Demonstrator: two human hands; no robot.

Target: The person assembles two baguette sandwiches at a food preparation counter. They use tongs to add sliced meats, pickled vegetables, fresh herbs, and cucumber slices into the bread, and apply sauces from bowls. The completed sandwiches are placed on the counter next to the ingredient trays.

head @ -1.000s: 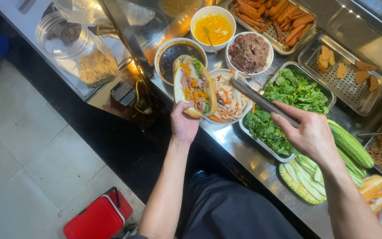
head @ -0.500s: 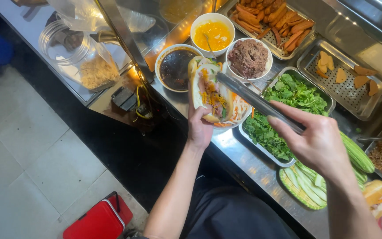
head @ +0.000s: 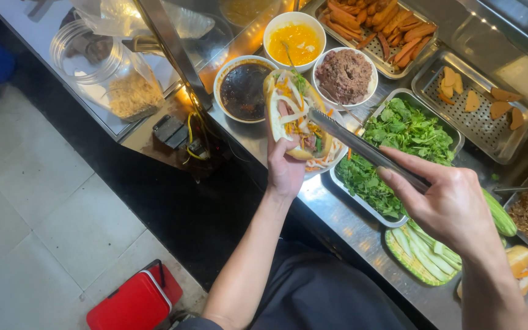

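My left hand [head: 285,166] holds a split bread roll [head: 291,113] stuffed with shredded vegetables and meat, lifted over the steel counter. My right hand [head: 450,205] grips long metal tongs [head: 362,146], and their tips rest in the roll's filling. Behind the roll stand a bowl of dark sauce [head: 243,89], a bowl of yellow sauce [head: 294,40] and a bowl of minced brown meat [head: 344,74]. A steel tray of green herbs [head: 398,143] lies right under the tongs.
A tray of orange sausages [head: 386,27] and a perforated tray with fried slices [head: 478,107] sit at the back. Sliced cucumber [head: 423,253] lies near my right wrist. A clear jar [head: 108,73] stands behind glass on the left; a red box [head: 132,302] sits on the floor.
My left hand has carried the roll rightward and back, nearer the sauce bowls. The tongs have moved with it and now reach into the filling.
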